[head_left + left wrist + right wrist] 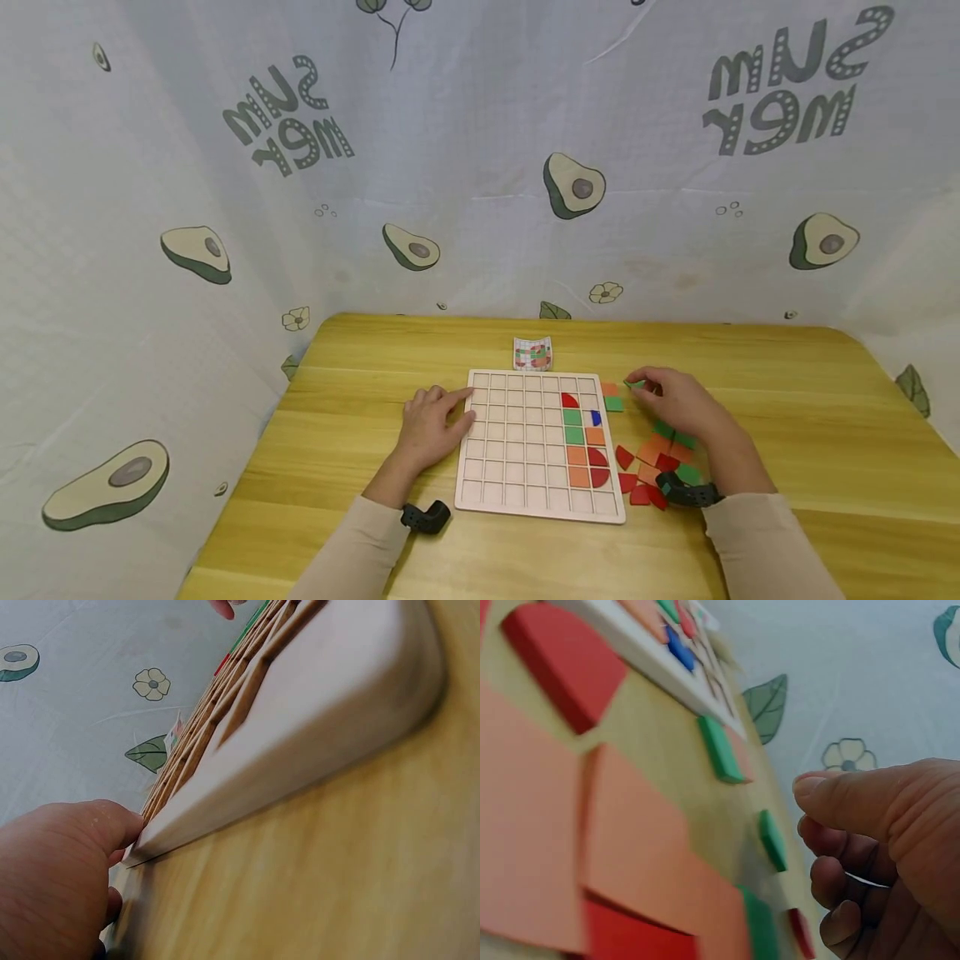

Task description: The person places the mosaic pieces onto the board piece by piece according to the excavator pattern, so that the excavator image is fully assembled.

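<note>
We look down at a white gridded board (517, 454) lying flat on a yellow wood-grained counter (540, 550); the clock directions here run from its centre. At 9 o'clock the left hand (426, 429) touches the board's edge with relaxed fingers, gripping nothing that we can see. Between 2 and 3 o'clock we find the right hand (682, 404), its fingers loosely bent and holding nothing; from the right wrist we see a small green piece (772, 841) on the counter, just beside the fingertips. From 1 to 4 o'clock, coloured pieces sit in the board's cells: red quarter-circles (599, 477), green squares (573, 436), orange squares (579, 477) and one blue piece (596, 418). Loose red, orange and green pieces (652, 451) cluster beyond its edge, around 3 and 4 o'clock. At 12 o'clock we see a small printed card (532, 354). Behind hangs a pale curtain (480, 100) patterned with avocados.
</note>
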The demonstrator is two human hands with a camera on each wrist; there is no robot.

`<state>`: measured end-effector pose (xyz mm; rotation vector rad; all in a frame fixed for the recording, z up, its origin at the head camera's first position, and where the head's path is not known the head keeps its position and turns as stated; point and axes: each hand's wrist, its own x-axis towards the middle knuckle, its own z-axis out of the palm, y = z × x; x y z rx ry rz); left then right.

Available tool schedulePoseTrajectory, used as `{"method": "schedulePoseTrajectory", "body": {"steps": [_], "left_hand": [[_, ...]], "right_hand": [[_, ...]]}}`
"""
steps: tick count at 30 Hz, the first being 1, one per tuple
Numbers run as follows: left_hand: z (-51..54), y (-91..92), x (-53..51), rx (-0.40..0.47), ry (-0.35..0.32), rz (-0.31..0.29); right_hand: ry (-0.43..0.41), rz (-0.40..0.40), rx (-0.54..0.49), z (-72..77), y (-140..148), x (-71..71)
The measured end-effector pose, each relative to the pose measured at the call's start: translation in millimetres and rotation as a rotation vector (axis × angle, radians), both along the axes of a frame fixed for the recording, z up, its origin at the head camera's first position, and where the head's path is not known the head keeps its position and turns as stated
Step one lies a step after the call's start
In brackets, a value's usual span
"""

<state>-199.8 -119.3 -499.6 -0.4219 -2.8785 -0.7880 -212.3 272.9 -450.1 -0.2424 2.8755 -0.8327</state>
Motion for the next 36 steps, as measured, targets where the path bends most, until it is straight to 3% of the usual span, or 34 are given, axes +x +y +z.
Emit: {"method": "schedulePoseTrajectory", "body": {"steps": [10,15,31,36], "left_hand": [[-3.7,-0.5,-0.7,0.004,-0.011,-0.008],[-4.2,0.0,-0.7,0.002,-0.009,-0.007],[-3.1,-0.2,-1.1,0.0,-0.013,0.0],[-3.8,0.0,-1.8,0.003,-0.01,0.001]], "right_hand": [[0.06,0.01,0.059,-19.1,-14,-11.5],[0.029,0.034,0.061,-18.2,-15,-13.0],[-0.137,0.006,0.014,-6.3,-11,-8.0],[-0.122,0.001,0.021,-8.1,-11,-8.6]]}}
